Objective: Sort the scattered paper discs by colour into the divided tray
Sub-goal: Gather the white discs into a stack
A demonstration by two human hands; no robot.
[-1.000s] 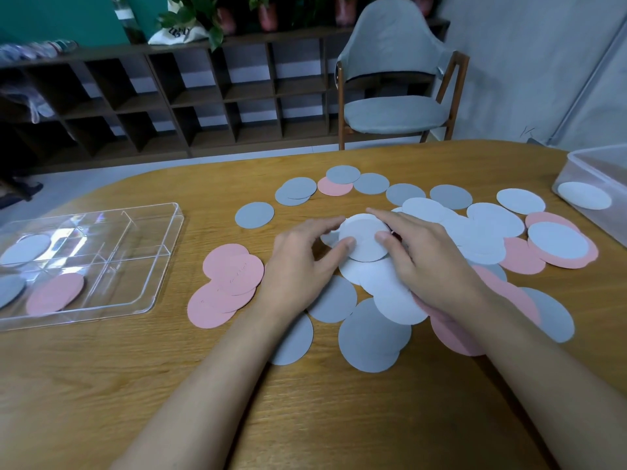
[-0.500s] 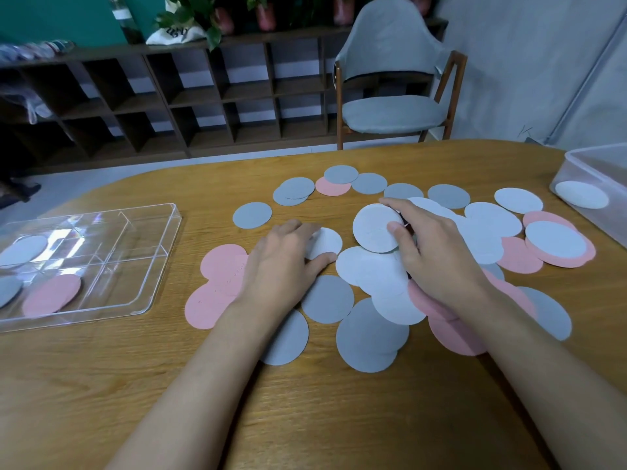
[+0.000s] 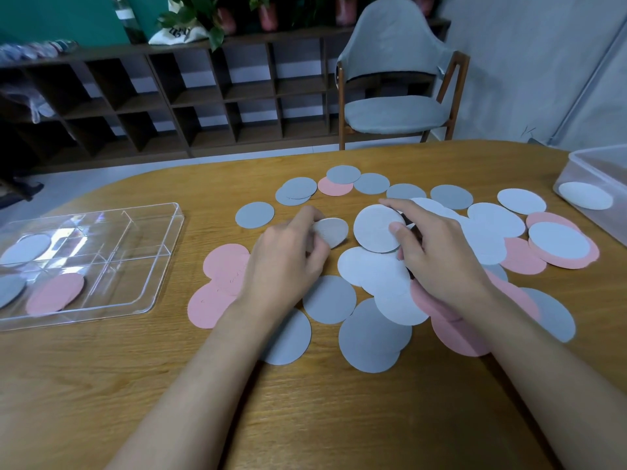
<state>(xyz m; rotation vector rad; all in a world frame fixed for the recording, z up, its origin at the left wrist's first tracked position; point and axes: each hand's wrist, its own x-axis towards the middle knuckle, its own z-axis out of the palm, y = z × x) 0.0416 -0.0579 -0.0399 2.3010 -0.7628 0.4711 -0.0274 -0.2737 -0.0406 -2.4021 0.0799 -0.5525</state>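
At the far left of the wooden table lies the clear divided tray. It already holds a white disc, a grey disc and a pink disc, each in a different compartment. Right of the tray, some pink discs overlap each other, partly under the left hand. This hand pinches a small white disc with curled fingers and holds it tilted, just above the pile. Close beside it, the right hand grips a bigger white disc between thumb and forefinger. Around both hands, many white, grey and pink discs lie scattered and overlapping. At the right edge stands a plastic box with one white disc inside.
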